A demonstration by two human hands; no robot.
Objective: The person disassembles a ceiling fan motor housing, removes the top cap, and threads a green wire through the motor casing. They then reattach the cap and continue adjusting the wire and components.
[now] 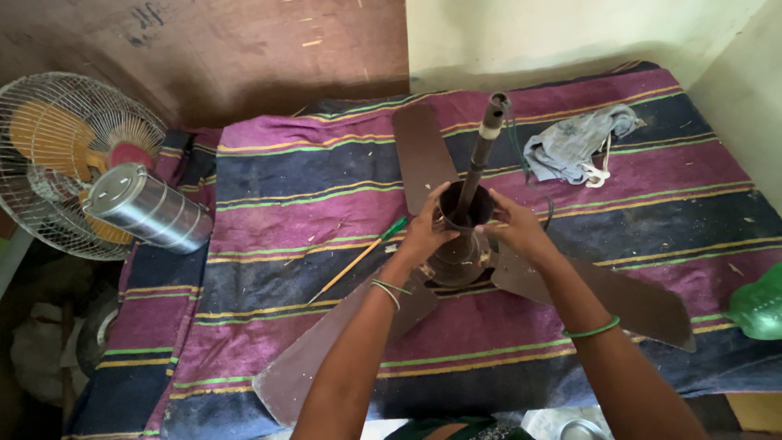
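Note:
A brown ceiling fan lies on a striped cloth, its three blades (419, 151) spread out and its down rod (479, 159) pointing up and away. A dark cup-shaped canopy (468, 208) sits around the rod above the motor hub (456, 261). My left hand (425, 232) grips the canopy's left side. My right hand (517, 228) holds its right side. Both wrists wear green bangles.
A screwdriver (362, 257) with a green handle and yellow shaft lies left of the hub. A grey rag (574, 147) rests at the back right. A steel tiffin carrier (151, 208) and a table fan (61, 155) stand at the left. A green object (757, 305) sits at the right edge.

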